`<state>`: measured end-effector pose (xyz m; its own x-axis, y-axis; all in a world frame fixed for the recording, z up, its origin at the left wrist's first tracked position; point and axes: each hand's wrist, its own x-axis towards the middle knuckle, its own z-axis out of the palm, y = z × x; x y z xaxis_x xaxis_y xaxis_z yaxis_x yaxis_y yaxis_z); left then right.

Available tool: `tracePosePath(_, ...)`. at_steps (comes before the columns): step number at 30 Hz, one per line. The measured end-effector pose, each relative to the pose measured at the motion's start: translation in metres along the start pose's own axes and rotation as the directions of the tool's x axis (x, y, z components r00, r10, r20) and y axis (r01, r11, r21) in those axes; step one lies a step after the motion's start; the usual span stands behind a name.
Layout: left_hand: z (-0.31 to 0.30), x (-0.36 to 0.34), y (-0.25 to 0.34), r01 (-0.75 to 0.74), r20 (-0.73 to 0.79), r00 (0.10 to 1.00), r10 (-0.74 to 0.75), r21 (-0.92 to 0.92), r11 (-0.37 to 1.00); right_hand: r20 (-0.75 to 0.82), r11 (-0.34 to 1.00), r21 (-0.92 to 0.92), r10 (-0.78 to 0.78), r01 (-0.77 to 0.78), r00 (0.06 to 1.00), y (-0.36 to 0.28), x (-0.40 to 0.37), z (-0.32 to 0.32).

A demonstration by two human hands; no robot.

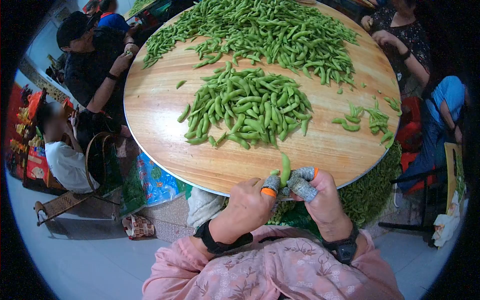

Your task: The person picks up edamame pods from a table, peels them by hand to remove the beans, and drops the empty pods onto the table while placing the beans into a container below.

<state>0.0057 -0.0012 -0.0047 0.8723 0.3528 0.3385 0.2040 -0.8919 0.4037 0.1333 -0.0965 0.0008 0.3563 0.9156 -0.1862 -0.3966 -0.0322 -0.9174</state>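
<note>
Right hand [324, 199], pod's [285, 169] end seemingly hidden

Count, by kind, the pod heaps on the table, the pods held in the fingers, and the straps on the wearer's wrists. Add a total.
Heaps: 3
Pod held: 1
Straps: 2
Total: 6

One slim green bean pod [285, 169], upright, over near edge of wooden table [165, 130]
</note>
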Motion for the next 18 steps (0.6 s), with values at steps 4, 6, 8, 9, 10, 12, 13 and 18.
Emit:
tracePosePath(4,0.007,-0.001,-0.005,0.026,-0.027,0.999,-0.031,-0.150,0.988,-0.008,1.000,-0.022,0.007,-0.007,1.000,0.010,0.007,-0.003)
tracePosePath(6,0.009,-0.001,-0.005,0.044,-0.056,0.997,-0.061,-0.267,0.963,0.012,1.000,0.013,-0.002,0.002,1.000,0.012,0.009,-0.003)
tracePosePath(8,0.012,-0.001,-0.002,0.108,-0.120,0.972,-0.203,-0.539,0.835,0.041,0.997,0.049,-0.058,0.056,0.997,0.010,0.008,-0.001)
tracePosePath(9,0.011,-0.002,-0.002,0.108,-0.120,0.972,-0.203,-0.539,0.835,0.041,0.997,0.049,-0.059,0.057,0.997,0.009,0.008,0.000)
tracePosePath(10,0.009,-0.002,-0.003,0.178,-0.039,0.963,-0.268,-0.655,0.734,0.030,0.997,0.046,-0.062,0.061,0.998,0.007,0.007,0.001)
tracePosePath(12,0.007,-0.001,-0.003,0.245,0.051,0.947,-0.317,-0.751,0.613,0.018,0.997,0.044,-0.067,0.066,0.998,0.007,0.008,0.002)
tracePosePath(13,0.006,0.001,-0.003,0.322,0.139,0.924,-0.357,-0.788,0.524,-0.004,0.992,-0.038,-0.117,0.116,0.993,0.008,0.008,0.002)
tracePosePath(18,0.023,0.002,-0.003,0.183,-0.008,0.934,-0.357,-0.847,0.500,-0.006,0.961,-0.203,-0.194,0.189,0.981,0.003,0.007,0.005)
